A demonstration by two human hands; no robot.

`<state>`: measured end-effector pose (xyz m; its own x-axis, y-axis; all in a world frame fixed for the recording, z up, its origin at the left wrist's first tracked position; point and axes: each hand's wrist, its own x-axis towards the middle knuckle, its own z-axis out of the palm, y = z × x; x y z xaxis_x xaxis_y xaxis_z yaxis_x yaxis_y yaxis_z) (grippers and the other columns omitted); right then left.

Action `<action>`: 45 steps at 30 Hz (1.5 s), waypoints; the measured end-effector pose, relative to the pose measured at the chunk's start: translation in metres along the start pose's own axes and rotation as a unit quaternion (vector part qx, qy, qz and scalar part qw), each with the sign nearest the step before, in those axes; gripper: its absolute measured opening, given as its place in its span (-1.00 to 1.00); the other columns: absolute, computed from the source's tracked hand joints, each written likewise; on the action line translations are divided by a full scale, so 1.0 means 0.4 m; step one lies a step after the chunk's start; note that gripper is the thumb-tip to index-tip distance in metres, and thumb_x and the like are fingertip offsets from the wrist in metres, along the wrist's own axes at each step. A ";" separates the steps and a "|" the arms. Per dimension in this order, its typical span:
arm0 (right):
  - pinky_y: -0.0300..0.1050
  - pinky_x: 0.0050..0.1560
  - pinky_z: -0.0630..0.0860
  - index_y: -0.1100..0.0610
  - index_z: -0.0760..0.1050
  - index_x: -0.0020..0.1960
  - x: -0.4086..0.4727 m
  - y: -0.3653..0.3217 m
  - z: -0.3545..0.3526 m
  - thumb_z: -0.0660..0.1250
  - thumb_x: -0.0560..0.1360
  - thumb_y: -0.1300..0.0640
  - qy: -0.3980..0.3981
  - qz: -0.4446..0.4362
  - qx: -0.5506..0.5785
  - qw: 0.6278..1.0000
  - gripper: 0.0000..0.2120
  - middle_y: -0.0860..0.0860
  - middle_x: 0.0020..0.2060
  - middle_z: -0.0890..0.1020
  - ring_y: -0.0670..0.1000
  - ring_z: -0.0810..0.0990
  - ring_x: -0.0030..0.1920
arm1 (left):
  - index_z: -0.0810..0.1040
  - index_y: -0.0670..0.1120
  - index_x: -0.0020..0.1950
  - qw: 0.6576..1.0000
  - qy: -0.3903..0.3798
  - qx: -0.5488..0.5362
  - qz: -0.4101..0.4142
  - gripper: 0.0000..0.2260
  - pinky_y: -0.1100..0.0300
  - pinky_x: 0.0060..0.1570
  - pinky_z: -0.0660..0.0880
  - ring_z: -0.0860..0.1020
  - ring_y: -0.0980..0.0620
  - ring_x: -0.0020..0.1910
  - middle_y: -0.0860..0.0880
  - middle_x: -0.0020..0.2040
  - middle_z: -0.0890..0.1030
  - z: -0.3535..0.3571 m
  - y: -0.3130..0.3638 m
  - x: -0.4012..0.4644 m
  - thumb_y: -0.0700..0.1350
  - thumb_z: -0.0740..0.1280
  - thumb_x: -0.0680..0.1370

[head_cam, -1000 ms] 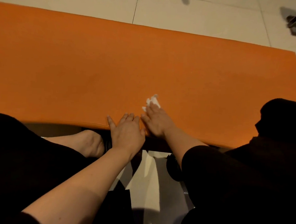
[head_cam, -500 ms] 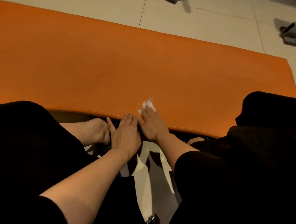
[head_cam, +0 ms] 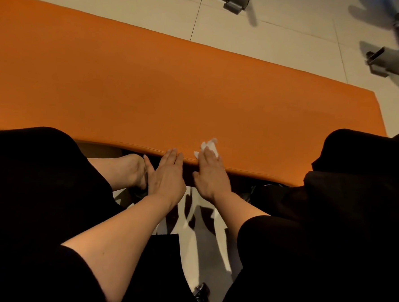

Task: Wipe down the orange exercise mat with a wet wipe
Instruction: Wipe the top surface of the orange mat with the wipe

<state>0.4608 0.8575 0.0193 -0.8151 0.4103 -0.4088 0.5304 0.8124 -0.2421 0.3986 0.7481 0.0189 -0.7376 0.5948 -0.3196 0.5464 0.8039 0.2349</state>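
The orange exercise mat stretches across the tiled floor from the left edge to the right. A crumpled white wet wipe lies on the mat's near edge, pressed flat under the straight fingers of my right hand. Only the wipe's far tip and a bit at the left show past the fingers. My left hand lies just left of it, fingers straight, its fingertips touching the mat's near edge. Most of both hands hangs off the mat over the floor.
My knees in black cloth sit at the left and right, the right one over the mat's near corner. A bare foot rests under the mat's edge. Grey metal equipment feet stand on the tiles beyond.
Both hands have slid back toward me, dragging the wipe from further in on the mat to its near edge. The view has tilted up, showing more floor beyond.
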 end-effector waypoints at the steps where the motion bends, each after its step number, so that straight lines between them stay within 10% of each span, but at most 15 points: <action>1: -0.05 0.50 -0.27 0.20 -0.06 0.58 0.003 -0.020 0.005 0.12 0.63 0.09 -0.004 -0.026 0.008 1.000 -0.38 0.13 0.57 -0.10 0.06 -0.15 0.57 | 0.05 -0.03 0.58 1.000 -0.002 0.000 0.000 -0.44 -0.29 0.44 -0.24 -0.08 0.10 0.56 0.01 0.59 -0.01 0.000 -0.002 -0.001 -0.14 0.16 0.61; 7: -0.09 0.51 -0.28 0.15 -0.13 0.59 0.005 0.009 0.018 0.09 0.63 0.06 -0.001 -0.109 -0.044 0.993 -0.37 0.07 0.58 -0.12 0.01 -0.15 0.57 | 0.00 -0.05 0.59 0.998 -0.010 0.030 0.047 -0.43 -0.29 0.44 -0.23 -0.09 0.06 0.56 -0.01 0.59 0.00 -0.003 0.025 0.003 -0.14 0.15 0.61; 23: -0.02 0.52 -0.14 0.21 0.09 0.56 -0.080 0.328 -0.023 -0.03 0.67 0.04 0.068 0.186 -0.019 0.980 -0.50 0.11 0.56 0.08 0.06 0.01 0.56 | 0.11 -0.09 0.56 0.993 -0.011 0.033 0.108 -0.45 -0.24 0.46 -0.24 0.04 0.01 0.55 -0.04 0.57 0.13 0.073 0.250 0.020 -0.16 0.18 0.58; 29: -0.10 0.51 -0.19 0.12 0.08 0.58 -0.008 0.206 -0.016 -0.01 0.69 0.13 -0.009 -0.045 0.053 0.998 -0.54 0.04 0.58 0.04 0.03 0.00 0.56 | 0.27 -0.05 0.49 0.995 0.025 0.011 0.095 -0.54 -0.13 0.50 -0.20 0.26 0.01 0.42 0.02 0.44 0.36 0.060 0.215 0.053 -0.15 0.18 0.58; 36: 0.02 0.51 -0.09 0.16 0.19 0.54 0.011 0.327 -0.082 -0.04 0.69 0.13 0.032 0.133 -0.035 0.990 -0.57 0.06 0.56 0.11 0.07 0.06 0.55 | 0.48 -0.03 0.27 0.997 0.045 0.004 0.068 -0.74 -0.15 0.48 -0.12 0.32 -0.04 0.34 0.02 0.34 0.46 0.047 0.201 0.105 -0.15 0.21 0.59; 45: -0.06 0.51 -0.20 0.05 0.04 0.59 0.101 0.294 -0.062 -0.05 0.70 -0.01 -0.081 -0.062 0.032 0.994 -0.52 0.00 0.58 -0.03 -0.01 -0.05 0.57 | 0.37 -0.01 0.44 0.998 0.056 -0.028 0.008 -0.63 -0.03 0.48 -0.01 0.22 -0.02 0.44 0.02 0.47 0.33 0.073 0.211 0.144 -0.14 0.17 0.62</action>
<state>0.4846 0.9798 -0.0040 -0.8292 0.2327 -0.5082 0.4470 0.8220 -0.3530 0.4139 0.8504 -0.0067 -0.7705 0.6013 -0.2113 0.5377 0.7913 0.2912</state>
